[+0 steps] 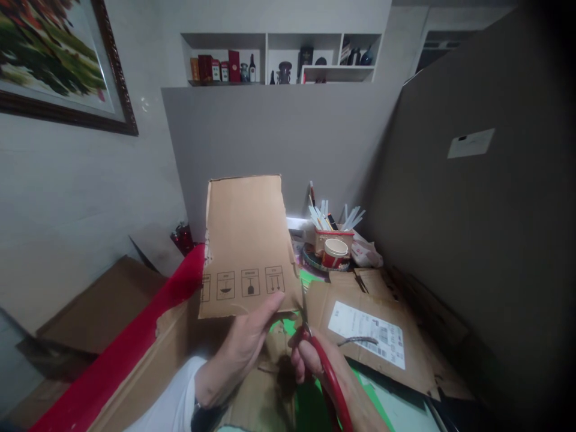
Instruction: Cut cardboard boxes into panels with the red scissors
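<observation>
My left hand (252, 330) grips the lower edge of a brown cardboard piece (246, 225), thumb on its printed face. The piece stands tilted up before me, with a row of black handling symbols along its bottom and ragged sides. In my right hand (310, 357) is a pair of scissors (326, 366) with red handles. The blades point upward and lie against the cardboard's lower right edge. Whether the blades are apart is hard to make out. The fingers of my left hand behind the cardboard are hidden.
At right lies a flattened cardboard box (315, 300) with a white shipping label (369, 333). Behind it are a paper cup (335, 253) and a box of white sticks (335, 237). Red cloth (148, 318) runs along the left. A grey panel (472, 228) rises at right.
</observation>
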A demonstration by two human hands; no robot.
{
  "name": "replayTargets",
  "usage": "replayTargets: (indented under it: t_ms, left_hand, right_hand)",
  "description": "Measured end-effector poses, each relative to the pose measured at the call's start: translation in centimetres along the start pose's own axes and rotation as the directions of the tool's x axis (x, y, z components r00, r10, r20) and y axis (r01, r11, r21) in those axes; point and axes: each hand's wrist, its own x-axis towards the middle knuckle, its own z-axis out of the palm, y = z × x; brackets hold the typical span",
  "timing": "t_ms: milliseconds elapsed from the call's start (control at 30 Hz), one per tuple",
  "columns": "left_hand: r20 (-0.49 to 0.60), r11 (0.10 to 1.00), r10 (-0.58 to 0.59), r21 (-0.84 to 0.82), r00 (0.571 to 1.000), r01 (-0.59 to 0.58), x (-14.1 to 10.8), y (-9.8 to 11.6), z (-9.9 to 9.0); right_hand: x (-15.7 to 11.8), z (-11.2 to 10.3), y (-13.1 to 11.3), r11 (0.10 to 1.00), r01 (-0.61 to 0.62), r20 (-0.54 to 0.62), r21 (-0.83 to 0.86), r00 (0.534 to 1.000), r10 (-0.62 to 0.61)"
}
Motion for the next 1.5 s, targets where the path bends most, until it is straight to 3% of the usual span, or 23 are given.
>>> replayTargets:
  t_ms: [200, 367, 533, 700, 900, 1100, 1267, 1500]
  left_hand:
    - [-0.024, 0.999, -0.011, -0.03, 1.0, 0.011, 0.4, -0.9, -0.2]
    - [-0.065, 0.996, 0.019, -0.09, 0.998, -0.025, 0.8, -1.6, -0.4]
    - [-0.074, 0.993, 0.035, -0.114, 0.997, -0.043, 0.7, -1.8, -0.6]
    - [-0.062, 0.991, 0.025, -0.13, 0.998, -0.033, 0.8, -1.7, -0.4]
    - [-0.096, 0.988, 0.026, -0.15, 0.995, -0.04, 0.9, -2.1, -0.5]
    - [-0.021, 0.992, -0.041, -0.118, 0.999, 0.038, 0.3, -3.0, -0.6]
    - [-0.047, 0.993, -0.044, -0.112, 0.998, 0.039, 0.2, -2.9, -0.5]
    - [-0.067, 0.993, -0.027, -0.118, 0.997, 0.019, 0.1, -2.6, -0.5]
  right_hand:
    - [0.4, -0.1, -0.1, 0.996, -0.085, 0.021, -0.02, 0.996, 0.085]
    - [0.4, -0.2, 0.2, 0.981, -0.024, -0.043, -0.191, 0.999, 0.016]
    - [0.1, -0.3, -0.5, 0.97, -0.079, -0.012, -0.231, 0.997, 0.079]
    - [0.1, -0.3, -0.4, 0.945, -0.051, -0.078, -0.323, 0.997, 0.027]
    - [0.4, -0.4, 0.3, 0.951, -0.072, -0.07, -0.302, 0.996, 0.053]
    - [0.3, -0.6, 0.0, 0.975, -0.074, -0.005, -0.21, 0.997, 0.074]
    - [0.4, -0.4, -0.3, 0.976, -0.092, 0.003, -0.199, 0.995, 0.095]
    - [0.1, -0.4, -0.5, 0.96, -0.092, -0.063, -0.264, 0.995, 0.078]
